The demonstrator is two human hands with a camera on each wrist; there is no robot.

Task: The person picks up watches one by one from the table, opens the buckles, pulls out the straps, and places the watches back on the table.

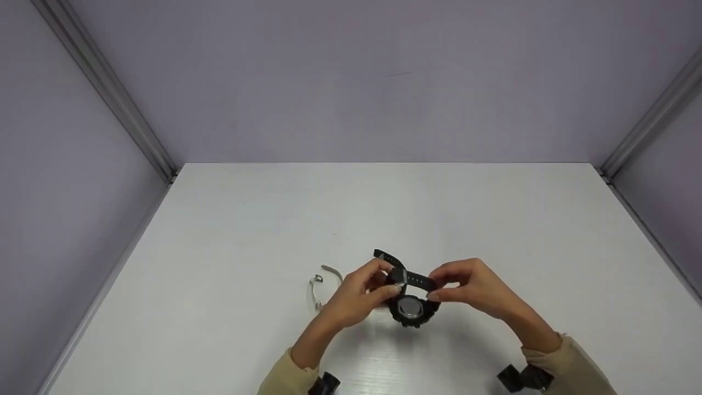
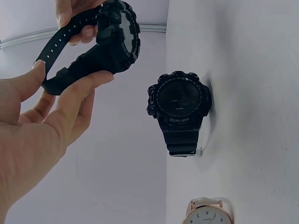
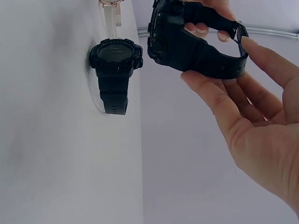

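Both hands hold a black sports watch (image 1: 408, 307) just above the white table (image 1: 230, 236). My left hand (image 1: 384, 291) pinches its strap (image 2: 56, 77) between thumb and fingers. On the other side, my right hand (image 1: 439, 293) grips the strap near the buckle (image 3: 240, 35). The strap arches over the top, and the silver case back shows through the loop in the head view. A second black sports watch (image 2: 180, 105) stands on the table right under the held one, its dial (image 3: 114, 53) facing the wrist cameras.
A cream-strapped watch with a rose-gold case (image 1: 318, 285) lies on the table left of my hands; its white dial (image 2: 205, 215) shows in the left wrist view. Grey walls close the table on three sides.
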